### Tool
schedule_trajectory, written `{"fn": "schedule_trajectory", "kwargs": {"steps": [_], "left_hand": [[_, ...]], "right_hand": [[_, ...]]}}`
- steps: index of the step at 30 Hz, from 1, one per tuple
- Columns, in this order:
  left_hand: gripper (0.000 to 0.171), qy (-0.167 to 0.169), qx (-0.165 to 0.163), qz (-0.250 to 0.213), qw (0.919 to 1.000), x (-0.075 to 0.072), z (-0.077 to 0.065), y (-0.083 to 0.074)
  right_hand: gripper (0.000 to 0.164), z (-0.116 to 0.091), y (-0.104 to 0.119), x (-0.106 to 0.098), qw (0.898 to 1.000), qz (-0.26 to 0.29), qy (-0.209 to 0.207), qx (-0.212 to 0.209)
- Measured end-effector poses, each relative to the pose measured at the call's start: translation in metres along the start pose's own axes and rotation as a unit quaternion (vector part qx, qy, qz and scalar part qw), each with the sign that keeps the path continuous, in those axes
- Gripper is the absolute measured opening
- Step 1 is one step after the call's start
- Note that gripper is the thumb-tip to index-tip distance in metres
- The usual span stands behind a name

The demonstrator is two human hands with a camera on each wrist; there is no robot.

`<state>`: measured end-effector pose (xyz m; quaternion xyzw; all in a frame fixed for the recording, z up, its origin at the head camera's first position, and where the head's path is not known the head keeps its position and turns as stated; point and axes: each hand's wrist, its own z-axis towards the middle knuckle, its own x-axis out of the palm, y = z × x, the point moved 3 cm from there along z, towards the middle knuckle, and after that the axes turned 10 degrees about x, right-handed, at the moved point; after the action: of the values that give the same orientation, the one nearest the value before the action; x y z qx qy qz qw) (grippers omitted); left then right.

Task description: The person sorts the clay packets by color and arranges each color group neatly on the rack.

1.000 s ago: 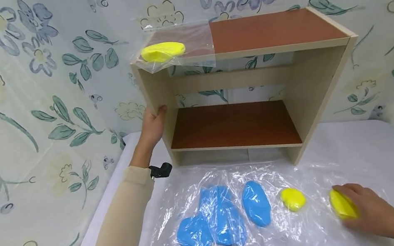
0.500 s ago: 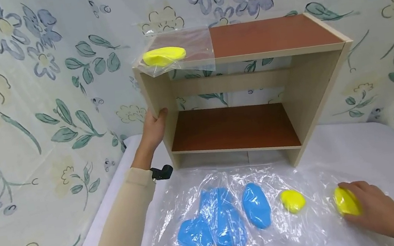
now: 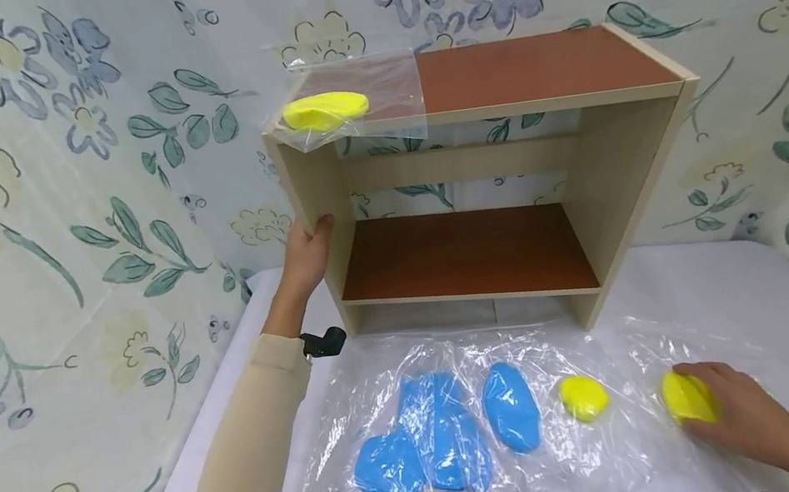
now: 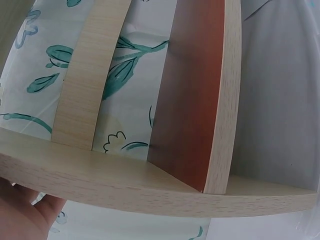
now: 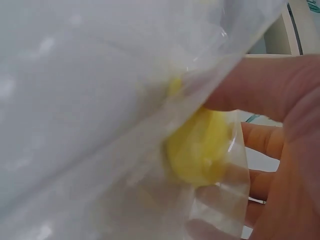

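Observation:
My left hand (image 3: 307, 256) grips the left side panel of a small wooden shelf (image 3: 551, 66), thumb on the panel's front edge. In the left wrist view, part of that hand shows beneath the panel. At the right, my right hand (image 3: 747, 415) holds a lump of yellow clay (image 3: 687, 397) inside a clear plastic bag (image 5: 125, 175). The right wrist view has the thumb on one side of the lump and the fingers on the other, with the film partly covering them. Beside it lies a smaller yellow lump (image 3: 584, 397) in clear plastic.
Several blue lumps (image 3: 511, 408) lie under clear plastic in front of the shelf. A bagged yellow lump (image 3: 325, 111) rests on the shelf's top left. White cloth (image 3: 717, 276) covers the table, and a flowered backdrop (image 3: 112, 336) stands behind and at the sides.
My right hand has shifted slightly right with the yellow clay, and the plastic around it has moved a little. The left hand keeps its grip on the panel. The head view has tilted slightly.

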<state>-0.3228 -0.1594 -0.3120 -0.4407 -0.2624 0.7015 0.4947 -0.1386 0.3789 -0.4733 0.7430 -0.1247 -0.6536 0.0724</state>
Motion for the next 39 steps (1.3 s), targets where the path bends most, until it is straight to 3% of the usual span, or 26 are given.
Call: {"fn": "schedule_trajectory", "kwargs": {"steps": [7, 15, 22, 30, 39], "left_hand": [[0.051, -0.01, 0.013, 0.004, 0.9999, 0.002, -0.001, 0.002], [0.05, -0.016, 0.011, -0.005, 0.9998, 0.004, -0.001, -0.001], [0.05, -0.013, 0.01, -0.002, 0.9999, 0.004, -0.002, 0.001], [0.051, -0.003, 0.005, -0.012, 0.9999, 0.004, -0.004, -0.005], [0.05, -0.015, 0.02, -0.017, 0.9995, 0.003, -0.001, 0.002]], "right_hand": [[0.088, -0.003, -0.003, 0.004, 1.0, 0.005, 0.02, -0.001], [0.091, 0.003, -0.006, 0.002, 1.0, -0.004, 0.008, 0.01], [0.096, 0.003, -0.011, 0.009, 0.999, -0.008, 0.035, 0.016], [0.092, 0.003, -0.01, 0.005, 1.0, 0.009, 0.002, 0.021], [0.089, -0.001, -0.007, -0.002, 0.996, 0.048, -0.08, -0.013]]}}
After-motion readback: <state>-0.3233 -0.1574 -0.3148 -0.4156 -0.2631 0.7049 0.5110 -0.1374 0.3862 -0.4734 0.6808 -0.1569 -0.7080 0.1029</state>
